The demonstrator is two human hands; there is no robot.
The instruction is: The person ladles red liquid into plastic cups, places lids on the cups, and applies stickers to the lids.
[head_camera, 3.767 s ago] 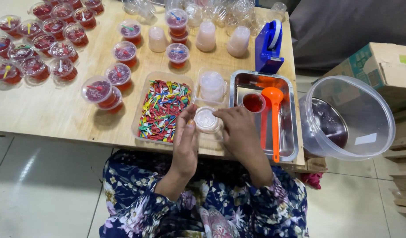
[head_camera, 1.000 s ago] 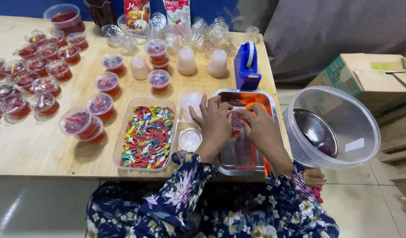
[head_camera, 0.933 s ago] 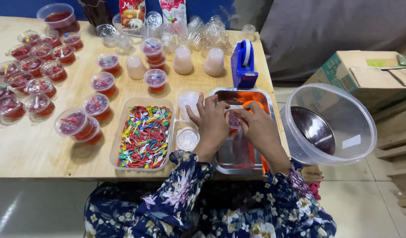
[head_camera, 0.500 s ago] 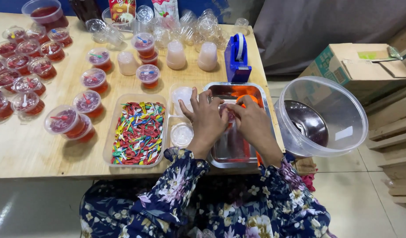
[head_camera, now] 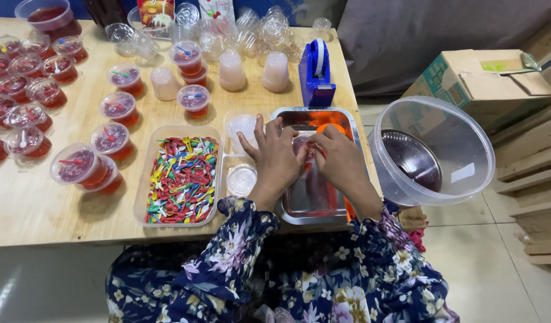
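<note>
Both of my hands meet over a steel tray (head_camera: 299, 203) at the table's front edge. Between them sits a small clear cup of red liquid (head_camera: 303, 148), mostly hidden by my fingers. My left hand (head_camera: 275, 160) presses on its left side with fingers spread. My right hand (head_camera: 340, 160) grips its right side. An orange ladle (head_camera: 324, 125) lies in the tray just behind my right hand. A clear container with a round lid (head_camera: 242, 179) stands to the left of my left hand, and left of that a tray of colourful little spoons (head_camera: 181, 179).
Many lidded cups of red liquid (head_camera: 78, 167) cover the left of the wooden table (head_camera: 42, 209). Stacks of empty cups (head_camera: 230, 69) and a blue tape dispenser (head_camera: 316, 75) stand behind. A large clear tub holding a steel bowl (head_camera: 434, 152) sits at the right, beside cardboard boxes (head_camera: 473, 72).
My hands moved from the lid container, where they held a round lid, to the cup in the steel tray and closed around it. The view shifted slightly left.
</note>
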